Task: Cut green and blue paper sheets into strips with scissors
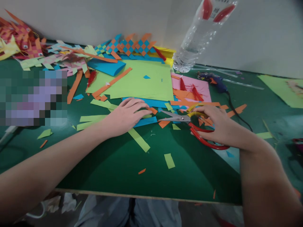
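My right hand [214,121] grips a pair of scissors [183,118] by its red and yellow handles. The blades are spread apart and point left, just above small paper scraps. Palm down, my left hand [129,115] lies over paper strips with its fingers stretched out to the right. A blue paper strip [148,121] sticks out beside those fingers, close to the blade tips. Whether the left fingers press on it is hidden. Under and around this hand are light green strips [139,140]. An orange scrap [163,123] lies below the blades.
Green paper sheets [142,80] lie behind my hands, with woven paper fish [129,45] along the wall. A plastic bottle [193,41] stands tilted at the back. To the right are a glue gun [216,84] with its cord and a pink sheet [205,86].
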Available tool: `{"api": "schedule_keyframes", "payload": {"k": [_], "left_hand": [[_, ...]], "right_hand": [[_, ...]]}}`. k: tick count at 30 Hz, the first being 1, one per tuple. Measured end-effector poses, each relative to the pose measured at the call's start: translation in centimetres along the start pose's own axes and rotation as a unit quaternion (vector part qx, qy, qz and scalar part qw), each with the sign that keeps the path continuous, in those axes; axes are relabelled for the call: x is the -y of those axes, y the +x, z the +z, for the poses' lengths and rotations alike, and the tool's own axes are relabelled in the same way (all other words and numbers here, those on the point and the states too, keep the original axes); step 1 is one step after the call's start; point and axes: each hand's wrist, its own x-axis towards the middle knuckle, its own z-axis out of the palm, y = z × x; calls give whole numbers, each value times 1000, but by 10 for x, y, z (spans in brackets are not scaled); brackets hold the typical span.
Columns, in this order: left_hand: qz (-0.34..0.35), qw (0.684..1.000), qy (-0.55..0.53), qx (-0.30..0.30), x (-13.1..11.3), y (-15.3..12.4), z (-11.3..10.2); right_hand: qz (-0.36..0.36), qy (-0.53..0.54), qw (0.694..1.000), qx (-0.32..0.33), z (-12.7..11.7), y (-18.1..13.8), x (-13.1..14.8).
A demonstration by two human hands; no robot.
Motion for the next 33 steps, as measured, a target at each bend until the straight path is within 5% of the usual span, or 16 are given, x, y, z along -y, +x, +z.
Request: {"api": "schedule_keyframes", "payload": {"k": [10,22,33], "left_hand": [[5,999,0,-36,-2,3,4],[9,997,-69,31,-1,4,0],[43,995,-85,41,3,3,2]], "right_hand": [[-21,0,1000,11,7,1,3],[-117,-3,993,-15,18,5,10],[-128,0,992,-19,16,7,8]]}}
